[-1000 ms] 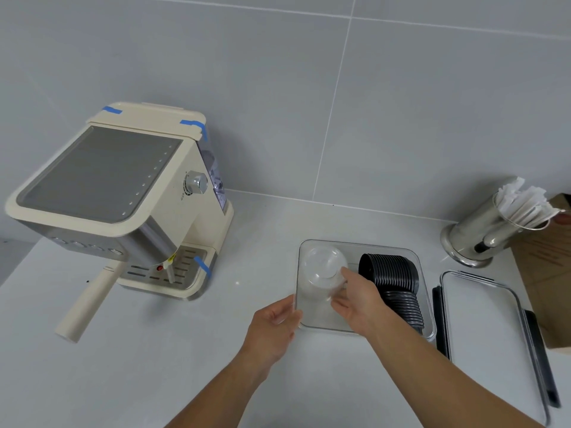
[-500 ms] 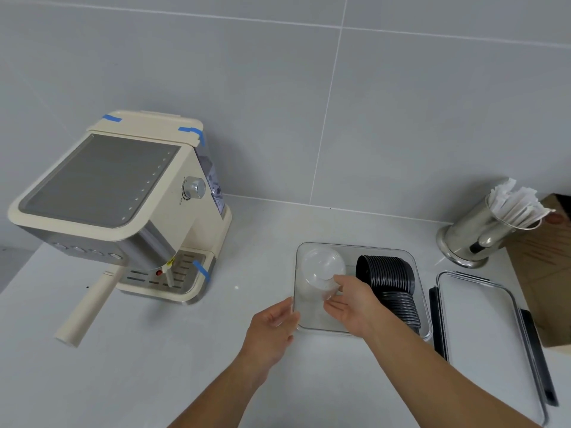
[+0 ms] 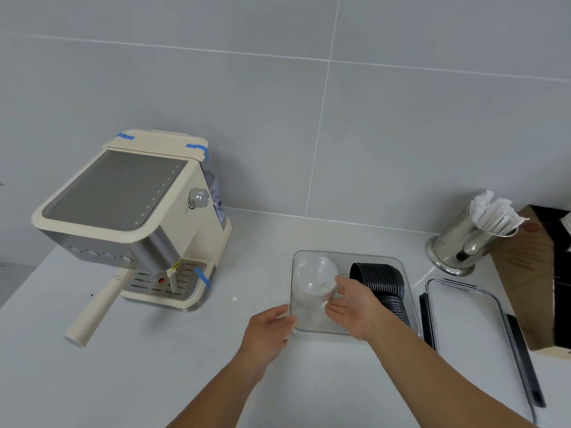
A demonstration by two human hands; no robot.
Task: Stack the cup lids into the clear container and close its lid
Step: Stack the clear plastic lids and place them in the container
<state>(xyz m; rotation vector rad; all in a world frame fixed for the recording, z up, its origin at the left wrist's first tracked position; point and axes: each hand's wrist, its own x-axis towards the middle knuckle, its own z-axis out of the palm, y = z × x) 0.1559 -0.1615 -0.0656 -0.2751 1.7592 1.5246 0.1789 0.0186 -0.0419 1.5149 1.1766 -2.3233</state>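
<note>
Since a second ago, my right hand (image 3: 355, 307) has drawn back a little toward me along the clear lids (image 3: 315, 281), which lie as a sideways stack in the left half of the clear container (image 3: 401, 267). Its fingers are loosely spread against the stack's near end, pinching nothing firmly. My left hand (image 3: 272, 330) curls half-open around the container's near left corner. Beyond my right fingers lie the black lids (image 3: 378, 278). To its right, the container lid (image 3: 463, 322) lies flat. Thin plastic like this should feel light, slippery, crushable; I would hold the rims.
</note>
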